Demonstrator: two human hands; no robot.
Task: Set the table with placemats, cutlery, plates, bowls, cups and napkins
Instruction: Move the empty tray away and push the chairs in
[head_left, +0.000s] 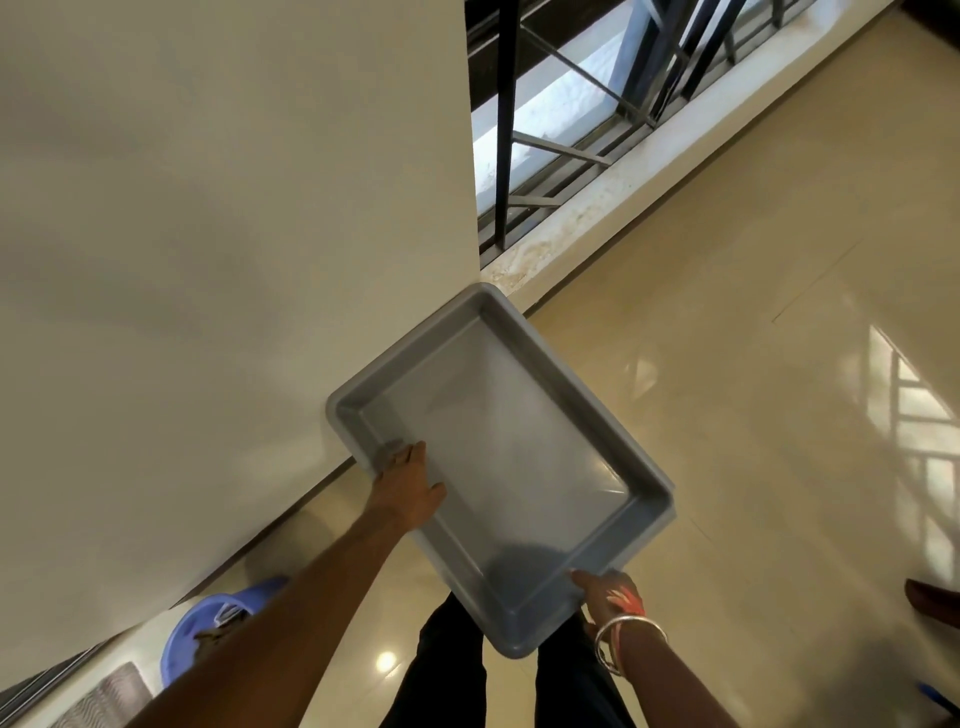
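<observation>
Both hands are on the grey tray, and it is up off the tiled floor, held out in front of the person's dark trousers. The left hand grips the tray's left long rim, with the thumb lying inside the wall and the fingers curled over the edge. The right hand takes the near corner, thumb pressed on top of the rim and the fingers tucked underneath out of sight. Silver bangles ring that right wrist. The tray sits diagonally across the view, its far corner up by the edge of the cream wall; whether it touches the wall cannot be told. Beyond that corner runs a pale sill below a window with dark bars. Down at the lower left, beside the wall and partly behind the left forearm, stands a purple basin, its contents too blurred to name.
</observation>
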